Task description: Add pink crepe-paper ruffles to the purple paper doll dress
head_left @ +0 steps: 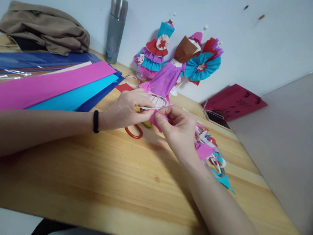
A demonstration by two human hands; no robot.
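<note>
My left hand [125, 108] and my right hand [177, 129] meet over the middle of the wooden table [126, 182]. Both pinch a small piece of pink crepe paper [156, 118] between their fingertips. A thin white strip [153, 107] runs across the paper under my left fingers. Red-handled scissors [134, 131] lie on the table just below my left hand. A black band circles my left wrist. Right behind the hands stands a paper doll in a purple dress [166, 79].
Sheets of pink, light blue and dark blue paper [50, 82] lie at the left. A steel flask [115, 28], more paper-dress dolls [155, 51], a brown cloth [42, 27] and a red folder [233, 101] sit along the wall. Paper scraps [211, 154] lie right of my hand.
</note>
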